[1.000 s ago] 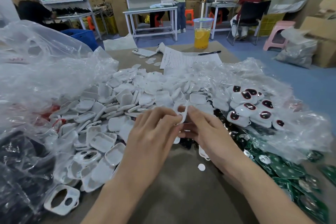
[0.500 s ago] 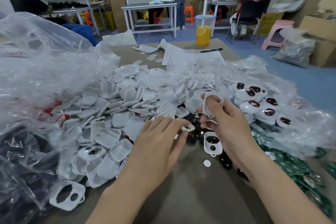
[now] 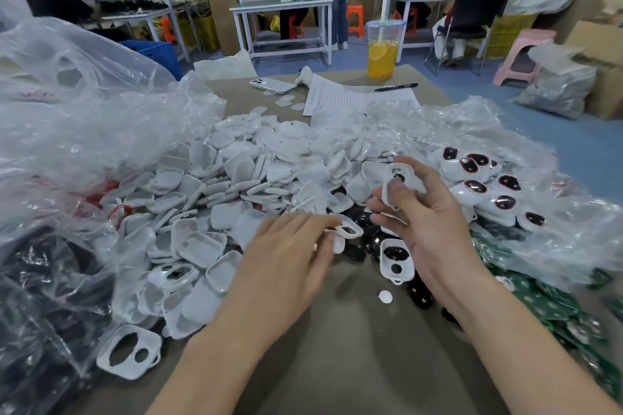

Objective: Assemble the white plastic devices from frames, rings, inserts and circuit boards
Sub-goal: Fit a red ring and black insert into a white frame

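The person's right hand point(image 3: 435, 226) is raised a little above the table point(image 3: 337, 354), thumb and fingers pinching a white frame point(image 3: 401, 168) that stands upright, its cut-outs facing us. The left hand point(image 3: 286, 259) lies palm down to its left, and its fingertips rest on a small white frame point(image 3: 356, 232) tilted at the near edge of the heap. The thumb is hidden underneath, so I cannot tell whether that hand grips the piece or only touches it.

Just beside the right palm another frame point(image 3: 401, 276) lies flat on the table, dark showing through its openings. A small white disc point(image 3: 385, 296) sits near it, with glossy black inserts point(image 3: 421, 296) scattered about.

A big heap of white shells point(image 3: 236, 185) covers the middle of the table, spilling from crumpled clear plastic bags point(image 3: 84, 111) on the left. One large frame point(image 3: 128, 350) lies apart at the near left.

On the right, on clear plastic, sit assembled devices point(image 3: 472, 185) with dark lenses. Nearer than those lie green circuit boards point(image 3: 553, 307).

At the far end of the table are a lined sheet of paper point(image 3: 354, 98), a black pen point(image 3: 396, 87), a phone point(image 3: 273, 85) and a lidded cup of orange drink point(image 3: 382, 50).
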A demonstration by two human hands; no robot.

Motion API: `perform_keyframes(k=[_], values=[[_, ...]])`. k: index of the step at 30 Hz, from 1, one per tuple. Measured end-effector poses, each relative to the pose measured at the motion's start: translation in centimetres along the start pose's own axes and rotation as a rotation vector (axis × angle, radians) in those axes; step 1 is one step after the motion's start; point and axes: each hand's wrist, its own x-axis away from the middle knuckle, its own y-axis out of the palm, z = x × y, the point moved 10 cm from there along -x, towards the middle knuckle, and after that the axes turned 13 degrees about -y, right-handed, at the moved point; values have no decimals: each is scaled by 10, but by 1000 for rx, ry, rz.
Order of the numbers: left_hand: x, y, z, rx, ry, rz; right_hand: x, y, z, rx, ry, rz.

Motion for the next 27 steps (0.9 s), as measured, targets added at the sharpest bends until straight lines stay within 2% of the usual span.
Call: perform_keyframes(k=[4, 8, 12, 18, 27], values=[[-11, -18, -42, -63, -211, 128, 10, 17, 10, -44, 95, -95], [-11, -18, -61, -182, -298, 124, 13, 22, 16, -148, 196, -89], [-9, -8, -60, -287, -299, 61, 16, 31, 19, -300, 281, -101], [-11, -7, -64, -284, -277, 28, 16, 34, 23, -171, 238, -160], [-11, -11, -61, -252, -219, 65, 21, 33, 32, -153, 320, -128]])
